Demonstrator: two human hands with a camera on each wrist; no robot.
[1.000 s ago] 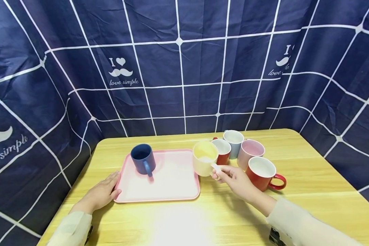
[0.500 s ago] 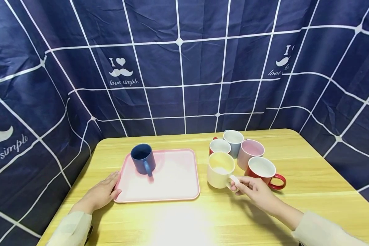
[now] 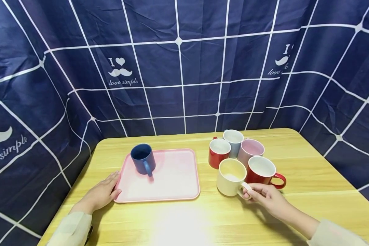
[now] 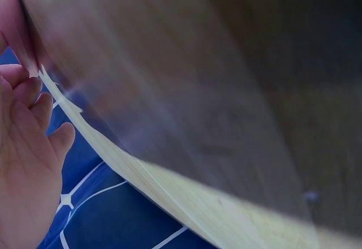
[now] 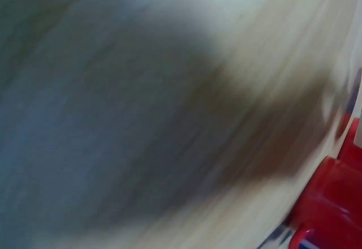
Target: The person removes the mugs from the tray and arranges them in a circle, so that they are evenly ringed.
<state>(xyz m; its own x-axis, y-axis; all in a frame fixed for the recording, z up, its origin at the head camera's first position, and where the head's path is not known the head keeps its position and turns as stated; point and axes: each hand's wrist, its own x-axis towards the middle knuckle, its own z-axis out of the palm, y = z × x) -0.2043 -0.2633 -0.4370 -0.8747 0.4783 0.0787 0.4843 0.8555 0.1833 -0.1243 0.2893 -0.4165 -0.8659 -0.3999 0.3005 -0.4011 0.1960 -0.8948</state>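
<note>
On the wooden table [image 3: 184, 218], right hand [image 3: 265, 198] holding cream mug [image 3: 230, 177] by its handle beside red mug [image 3: 262, 171], left hand [image 3: 99, 194] flat against pink tray [image 3: 175, 184]; probably letting go next.

Right hand [image 3: 265, 197] pinching handle of cream ceramic mug [image 3: 231, 176], mug upright on light wooden counter [image 3: 184, 218], touching red mug with handle to the right [image 3: 262, 172]. Behind: second red mug [image 3: 218, 157], pale blue mug [image 3: 233, 141], pink mug [image 3: 250, 152], all clustered. Left hand [image 3: 101, 194] flat against left edge of pink rectangular plastic tray [image 3: 172, 181]. Navy blue mug [image 3: 142, 159] upright on tray's far left corner.
</note>
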